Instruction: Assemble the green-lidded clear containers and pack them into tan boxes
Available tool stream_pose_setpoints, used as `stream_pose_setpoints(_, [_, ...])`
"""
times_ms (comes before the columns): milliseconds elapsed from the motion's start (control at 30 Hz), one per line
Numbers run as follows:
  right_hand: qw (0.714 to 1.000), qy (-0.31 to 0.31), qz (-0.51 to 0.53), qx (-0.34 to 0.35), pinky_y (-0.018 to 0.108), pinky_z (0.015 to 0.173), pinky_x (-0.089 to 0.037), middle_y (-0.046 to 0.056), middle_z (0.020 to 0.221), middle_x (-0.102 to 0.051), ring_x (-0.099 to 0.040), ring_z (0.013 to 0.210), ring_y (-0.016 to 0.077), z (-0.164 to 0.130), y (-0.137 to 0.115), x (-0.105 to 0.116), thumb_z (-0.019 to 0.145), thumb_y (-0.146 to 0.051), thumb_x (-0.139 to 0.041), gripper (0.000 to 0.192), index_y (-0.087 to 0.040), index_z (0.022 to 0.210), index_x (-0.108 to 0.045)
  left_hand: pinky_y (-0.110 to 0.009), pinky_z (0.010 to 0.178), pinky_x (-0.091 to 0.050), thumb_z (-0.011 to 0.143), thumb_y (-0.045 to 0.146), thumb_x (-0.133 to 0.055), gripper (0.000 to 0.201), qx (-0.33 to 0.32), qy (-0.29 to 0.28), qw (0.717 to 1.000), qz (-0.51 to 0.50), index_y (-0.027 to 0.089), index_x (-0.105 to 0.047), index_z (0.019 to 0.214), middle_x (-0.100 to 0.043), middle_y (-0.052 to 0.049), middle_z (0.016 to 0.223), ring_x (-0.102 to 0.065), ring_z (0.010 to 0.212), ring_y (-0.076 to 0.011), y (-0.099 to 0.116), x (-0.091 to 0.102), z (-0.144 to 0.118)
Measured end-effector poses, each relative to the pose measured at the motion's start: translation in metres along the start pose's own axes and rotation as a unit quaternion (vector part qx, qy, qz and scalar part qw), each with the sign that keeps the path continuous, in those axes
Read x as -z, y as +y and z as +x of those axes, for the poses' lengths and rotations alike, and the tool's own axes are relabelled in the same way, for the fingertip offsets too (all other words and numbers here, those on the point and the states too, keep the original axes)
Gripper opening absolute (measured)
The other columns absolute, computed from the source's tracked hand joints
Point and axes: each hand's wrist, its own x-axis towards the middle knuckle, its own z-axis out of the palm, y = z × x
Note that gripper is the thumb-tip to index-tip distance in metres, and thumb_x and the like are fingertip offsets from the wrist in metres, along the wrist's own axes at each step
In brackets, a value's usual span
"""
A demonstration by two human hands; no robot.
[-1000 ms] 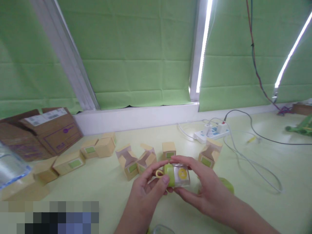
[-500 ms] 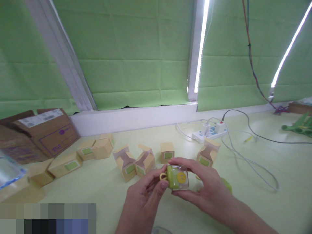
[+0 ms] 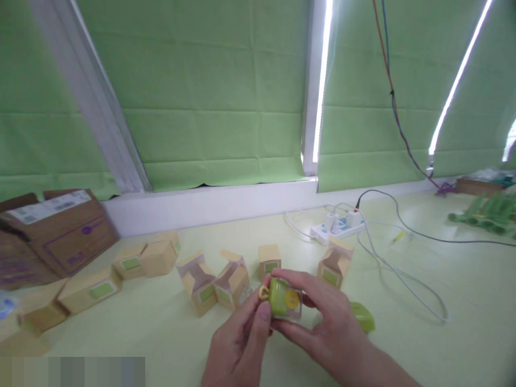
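Between my hands is a small clear case with a green lid [image 3: 278, 297], lying on its side with a yellow round sticker on its clear body. A yellow loop [image 3: 263, 292] sticks out of the lid end, to the left. My left hand [image 3: 244, 333] pinches that end with thumb and fingers by the loop. My right hand [image 3: 322, 317] grips the case from above and below, fingers over its clear part. A separate green piece [image 3: 363, 316] lies on the table just beyond my right wrist, partly hidden by it.
Two open cardboard boxes [image 3: 198, 287] stand behind my hands, with a closed small box [image 3: 269, 259] and another open box [image 3: 334, 264] farther right. Several closed boxes [image 3: 91, 290] line the left. A power strip [image 3: 337, 231] with cables and a large carton [image 3: 68, 231] sit near the wall.
The view has shifted slightly, so the scene sits further left and lower. The case has turned a little in my hands. More of the green piece shows beside my right wrist.
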Motion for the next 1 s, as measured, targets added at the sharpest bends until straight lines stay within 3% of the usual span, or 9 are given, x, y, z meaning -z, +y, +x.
stream_pose_setpoints(133, [0.999, -0.036, -0.003, -0.003, 0.032, 0.097, -0.058, 0.002, 0.131, -0.066, -0.065, 0.116, 0.0195, -0.001, -0.001, 0.000, 0.086, -0.021, -0.073, 0.056, -0.034, 0.135, -0.049, -0.032, 0.087, -0.059, 0.079, 0.041, -0.076, 0.046, 0.005, -0.004, 0.997, -0.072, 0.024, -0.072, 0.122, -0.079, -0.008, 0.110, -0.075, 0.097, -0.0273, -0.006, -0.010, -0.005])
stream_pose_setpoints(333, [0.996, -0.086, -0.019, 0.009, 0.036, 0.102, -0.055, 0.005, 0.136, -0.060, -0.058, 0.123, 0.0209, 0.000, -0.001, 0.009, 0.091, -0.022, -0.065, 0.054, -0.032, 0.139, -0.043, -0.030, 0.083, -0.059, 0.074, 0.039, -0.082, 0.045, 0.053, 0.054, 0.988, -0.137, 0.019, -0.072, 0.112, -0.079, -0.009, 0.105, -0.074, 0.095, -0.0254, -0.004, -0.001, 0.001])
stream_pose_setpoints(467, [0.994, 0.036, -0.097, 0.020, 0.036, 0.083, -0.059, 0.007, 0.116, -0.067, -0.063, 0.105, 0.0235, 0.009, 0.013, 0.032, 0.095, -0.023, -0.056, 0.026, -0.027, 0.120, -0.059, -0.029, 0.061, -0.058, 0.073, 0.039, -0.081, 0.051, 0.108, 0.073, 0.966, -0.225, 0.015, -0.067, 0.115, -0.079, -0.009, 0.094, -0.073, 0.071, -0.0209, 0.000, 0.009, 0.010])
stream_pose_setpoints(533, [0.975, 0.123, -0.185, 0.019, 0.046, 0.091, -0.052, 0.008, 0.107, -0.068, -0.062, 0.104, 0.0276, 0.015, 0.024, 0.048, 0.094, -0.026, -0.057, 0.016, -0.025, 0.108, -0.063, -0.029, 0.057, -0.056, 0.075, 0.038, -0.078, 0.050, 0.131, 0.067, 0.950, -0.275, 0.015, -0.065, 0.116, -0.078, -0.007, 0.087, -0.071, 0.063, -0.0190, 0.002, 0.011, 0.012])
stream_pose_setpoints(600, [0.951, 0.166, -0.259, -0.030, 0.051, 0.095, -0.049, 0.011, 0.113, -0.067, -0.060, 0.109, 0.0315, 0.020, 0.037, 0.063, 0.092, -0.032, -0.057, 0.023, -0.023, 0.114, -0.062, -0.029, 0.055, -0.055, 0.078, 0.036, -0.075, 0.049, 0.139, 0.064, 0.934, -0.321, 0.016, -0.061, 0.120, -0.076, -0.006, 0.087, -0.069, 0.061, -0.0178, 0.005, 0.012, 0.012])
stream_pose_setpoints(667, [0.941, 0.145, -0.287, -0.105, 0.051, 0.091, -0.051, 0.013, 0.122, -0.063, -0.060, 0.112, 0.0334, 0.021, 0.048, 0.074, 0.091, -0.042, -0.058, 0.040, -0.022, 0.126, -0.055, -0.030, 0.053, -0.054, 0.080, 0.031, -0.073, 0.052, 0.146, 0.063, 0.921, -0.354, 0.018, -0.057, 0.127, -0.075, -0.005, 0.090, -0.066, 0.061, -0.0168, 0.009, 0.011, 0.011])
stream_pose_setpoints(733, [0.936, 0.063, -0.289, -0.190, 0.050, 0.084, -0.055, 0.014, 0.126, -0.063, -0.065, 0.107, 0.0337, 0.019, 0.056, 0.081, 0.091, -0.051, -0.055, 0.050, -0.024, 0.133, -0.051, -0.029, 0.052, -0.053, 0.081, 0.027, -0.071, 0.055, 0.152, 0.057, 0.915, -0.370, 0.020, -0.052, 0.133, -0.074, -0.004, 0.092, -0.064, 0.061, -0.0164, 0.013, 0.010, 0.010])
stream_pose_setpoints(867, [0.925, -0.070, -0.274, -0.254, 0.049, 0.077, -0.056, 0.012, 0.106, -0.072, -0.071, 0.090, 0.0335, 0.013, 0.062, 0.084, 0.085, -0.057, -0.063, 0.071, -0.022, 0.143, -0.040, -0.028, 0.051, -0.051, 0.088, 0.028, -0.065, 0.046, 0.151, 0.051, 0.913, -0.375, 0.022, -0.053, 0.132, -0.070, -0.003, 0.091, -0.062, 0.063, -0.0155, 0.015, 0.010, 0.009])
stream_pose_setpoints(1000, [0.944, -0.034, -0.221, -0.244, 0.048, 0.075, -0.059, 0.009, 0.099, -0.072, -0.073, 0.080, 0.0300, 0.017, 0.057, 0.084, 0.084, -0.050, -0.067, 0.071, -0.023, 0.143, -0.038, -0.026, 0.048, -0.050, 0.088, 0.030, -0.067, 0.034, 0.144, 0.049, 0.926, -0.347, 0.019, -0.059, 0.120, -0.069, -0.002, 0.085, -0.060, 0.057, -0.0134, 0.013, 0.008, 0.009])
